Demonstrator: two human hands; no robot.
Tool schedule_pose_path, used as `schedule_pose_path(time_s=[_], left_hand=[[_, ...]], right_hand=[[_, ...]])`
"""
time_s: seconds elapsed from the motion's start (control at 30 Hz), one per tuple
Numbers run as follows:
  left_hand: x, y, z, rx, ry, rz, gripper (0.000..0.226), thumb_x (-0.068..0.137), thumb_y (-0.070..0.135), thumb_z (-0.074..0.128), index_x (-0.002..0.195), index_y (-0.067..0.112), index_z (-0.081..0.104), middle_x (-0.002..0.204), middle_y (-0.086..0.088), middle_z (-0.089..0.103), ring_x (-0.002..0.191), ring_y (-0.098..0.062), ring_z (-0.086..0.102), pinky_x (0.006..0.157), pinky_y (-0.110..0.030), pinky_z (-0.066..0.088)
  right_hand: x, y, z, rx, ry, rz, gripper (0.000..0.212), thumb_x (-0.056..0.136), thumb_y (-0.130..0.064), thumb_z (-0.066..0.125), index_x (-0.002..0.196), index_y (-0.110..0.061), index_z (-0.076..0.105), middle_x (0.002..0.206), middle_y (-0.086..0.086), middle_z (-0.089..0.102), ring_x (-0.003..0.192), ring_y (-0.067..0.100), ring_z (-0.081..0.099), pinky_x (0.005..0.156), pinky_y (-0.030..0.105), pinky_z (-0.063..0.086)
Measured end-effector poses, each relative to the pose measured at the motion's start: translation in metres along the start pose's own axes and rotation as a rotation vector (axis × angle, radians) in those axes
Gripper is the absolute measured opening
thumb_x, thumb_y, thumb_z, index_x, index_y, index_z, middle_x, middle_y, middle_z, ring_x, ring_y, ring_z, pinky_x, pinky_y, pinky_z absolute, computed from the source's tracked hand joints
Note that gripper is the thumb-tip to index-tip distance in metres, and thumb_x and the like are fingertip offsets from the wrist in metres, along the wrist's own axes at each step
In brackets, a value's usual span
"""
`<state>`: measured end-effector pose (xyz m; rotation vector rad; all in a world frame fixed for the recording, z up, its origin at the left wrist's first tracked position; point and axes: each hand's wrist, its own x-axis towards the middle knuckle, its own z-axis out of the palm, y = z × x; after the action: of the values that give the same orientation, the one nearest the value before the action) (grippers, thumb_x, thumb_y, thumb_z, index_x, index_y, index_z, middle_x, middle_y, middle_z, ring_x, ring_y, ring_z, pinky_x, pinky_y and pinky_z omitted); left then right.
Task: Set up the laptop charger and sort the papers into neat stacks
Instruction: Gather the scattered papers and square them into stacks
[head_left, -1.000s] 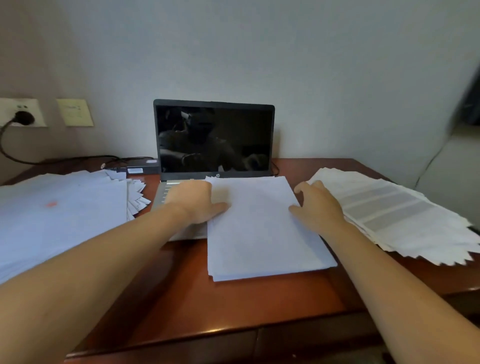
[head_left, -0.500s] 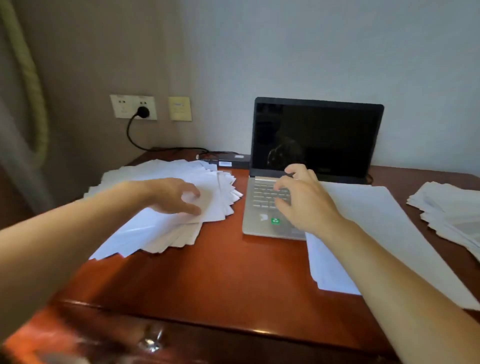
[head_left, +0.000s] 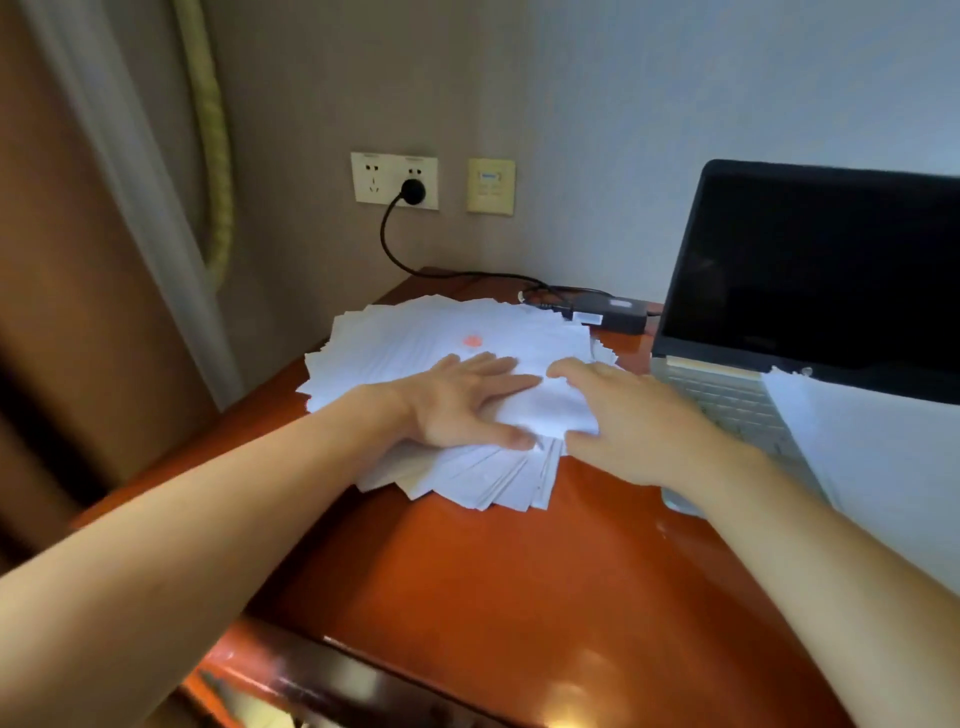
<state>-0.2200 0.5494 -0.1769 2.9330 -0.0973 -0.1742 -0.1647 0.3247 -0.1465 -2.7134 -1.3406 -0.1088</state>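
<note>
We see our left hand (head_left: 462, 400) and right hand (head_left: 634, 415) bare, forearms (head_left: 234, 499) bare too (out to the lower frame corners); left thumbnail (head_left: 523, 442) short, plain.

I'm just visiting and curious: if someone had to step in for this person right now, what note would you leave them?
Left hand: flat, pressing on the fanned paper pile.
Right hand: resting on that pile's right edge.
Charger plug sits in the wall socket; power brick lies behind the pile, beside the open laptop.
Done: one neat paper stack lies partly over the keyboard.
Left: square up the fanned pile; confirm the charger is plugged into the laptop; hidden here.
</note>
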Motion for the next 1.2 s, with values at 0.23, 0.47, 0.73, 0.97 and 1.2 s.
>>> schedule_pose_path(time_s=[0.23,0.47,0.73,0.97,1.2], left_hand=[[0.012,-0.001,-0.001,0.056,0.367,0.343,0.049,0.094,0.061,0.05,0.119,0.026,0.072,0.115,0.004,0.072,0.106,-0.018,0.063,0.09,-0.041,0.051],[0.009,0.003,-0.006,0.068,0.502,0.316,0.042,0.102,0.045,0.04,0.108,0.023,0.075,0.089,0.002,0.075,0.073,-0.022,0.065,0.075,-0.007,0.036],[0.001,0.001,-0.008,0.067,0.519,0.232,0.036,0.105,0.034,0.043,0.11,0.02,0.076,0.092,-0.001,0.078,0.072,-0.028,0.068,0.084,0.002,0.024],[-0.004,0.005,-0.008,0.024,0.534,0.147,0.029,0.108,0.022,0.044,0.136,0.025,0.051,0.091,-0.006,0.073,0.075,-0.025,0.063,0.075,-0.022,0.035],[-0.004,0.008,-0.006,-0.064,0.455,0.148,0.042,0.106,0.018,0.048,0.144,0.035,0.045,0.124,0.003,0.072,0.107,-0.016,0.068,0.096,-0.033,0.052]], right_hand=[[0.0,0.01,0.02,0.173,0.045,0.068,0.071,0.092,-0.034,0.058,0.151,-0.044,0.019,0.165,-0.014,0.004,0.136,0.031,0.044,0.103,0.045,0.046],[0.005,0.014,0.025,0.278,0.415,0.171,0.05,0.096,-0.023,0.061,0.141,-0.027,0.041,0.14,-0.001,0.052,0.11,0.024,0.061,0.087,0.041,0.053],[0.002,0.013,0.025,0.306,0.456,0.182,0.026,0.092,-0.029,0.068,0.111,-0.023,0.051,0.094,-0.003,0.063,0.085,0.019,0.063,0.071,0.042,0.058],[0.002,0.009,0.021,0.17,0.377,0.153,0.01,0.093,-0.02,0.064,0.1,-0.019,0.058,0.098,-0.001,0.061,0.087,0.02,0.06,0.074,0.038,0.054],[0.005,0.015,0.023,0.15,0.397,0.16,0.018,0.1,-0.024,0.056,0.108,-0.019,0.071,0.099,-0.001,0.058,0.084,0.019,0.059,0.072,0.035,0.053]])
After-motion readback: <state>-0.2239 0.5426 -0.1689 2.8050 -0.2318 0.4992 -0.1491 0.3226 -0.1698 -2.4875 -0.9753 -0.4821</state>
